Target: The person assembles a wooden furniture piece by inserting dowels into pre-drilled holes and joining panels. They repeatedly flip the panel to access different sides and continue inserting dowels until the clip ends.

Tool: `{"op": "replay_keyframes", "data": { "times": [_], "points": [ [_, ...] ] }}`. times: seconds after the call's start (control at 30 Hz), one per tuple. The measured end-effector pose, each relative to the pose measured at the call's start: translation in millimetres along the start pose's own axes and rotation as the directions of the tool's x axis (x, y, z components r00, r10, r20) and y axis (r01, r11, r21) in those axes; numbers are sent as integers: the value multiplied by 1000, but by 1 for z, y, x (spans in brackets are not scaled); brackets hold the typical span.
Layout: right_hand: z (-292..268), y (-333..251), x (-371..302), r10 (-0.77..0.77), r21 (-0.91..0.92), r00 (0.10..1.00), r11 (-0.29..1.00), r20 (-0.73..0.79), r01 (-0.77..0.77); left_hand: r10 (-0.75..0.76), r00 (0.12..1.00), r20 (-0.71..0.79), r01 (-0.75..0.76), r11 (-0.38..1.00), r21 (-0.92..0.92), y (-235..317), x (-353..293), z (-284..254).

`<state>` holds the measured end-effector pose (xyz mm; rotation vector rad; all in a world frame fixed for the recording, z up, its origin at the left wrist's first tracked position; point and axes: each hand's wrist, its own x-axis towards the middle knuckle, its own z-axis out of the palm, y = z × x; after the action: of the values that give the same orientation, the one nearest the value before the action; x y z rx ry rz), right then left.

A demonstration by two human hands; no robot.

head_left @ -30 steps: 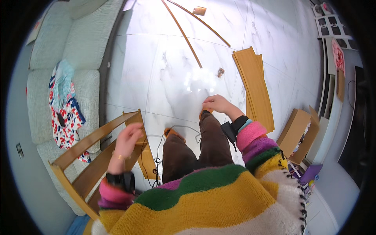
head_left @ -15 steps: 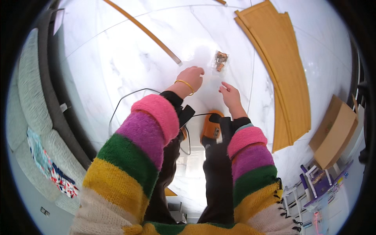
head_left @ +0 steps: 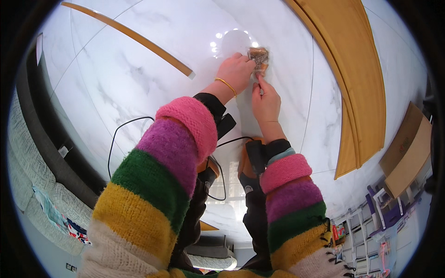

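"So, where was the bag?"

"The little clear bag [head_left: 260,55] lay on the marbled floor [head_left: 157,88], right at the fingers of both hands. It had brown and shiny bits in it, too small to make out singly."

"How did you think it handled?"

"Light, I supposed, with a soft, slick skin around hard, loose contents. The film looked crinkly and likely to slide on that glossy floor. I doubted the bits were fragile; the thin plastic seemed likelier to tear."

"And the best hold?"

"A loose edge of film, I reckoned, pinched between finger and thumb, with the other hand steadying the lumpy middle."

"What were the hands doing?"

"The left hand [head_left: 235,74] had its fingers curled in against the bag's left side. The right hand [head_left: 267,99] came up from below, index finger reaching the lower edge, thumb close by. Whether either had really gripped the plastic, I couldn't tell."

"Anything farther out?"

"Surely: a slim wooden strip [head_left: 132,41] lay to the left, broad wooden panels [head_left: 359,88] to the right, and past those stood a cardboard box [head_left: 410,153]. A black cable [head_left: 110,150] looped near the left sleeve."
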<state>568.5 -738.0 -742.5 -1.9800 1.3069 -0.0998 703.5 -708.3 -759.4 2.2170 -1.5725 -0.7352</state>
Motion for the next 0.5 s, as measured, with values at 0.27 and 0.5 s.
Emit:
{"op": "replay_keyframes", "data": {
  "times": [0.27,0.5],
  "points": [
    [2,5,33,211,37,972,977,-107,-208,-275,942,195,323,902,-286,16,16,-2],
    [1,14,59,-26,-175,998,984,-55,16,-316,910,267,395,856,-334,7,24,2]
  ]
}}
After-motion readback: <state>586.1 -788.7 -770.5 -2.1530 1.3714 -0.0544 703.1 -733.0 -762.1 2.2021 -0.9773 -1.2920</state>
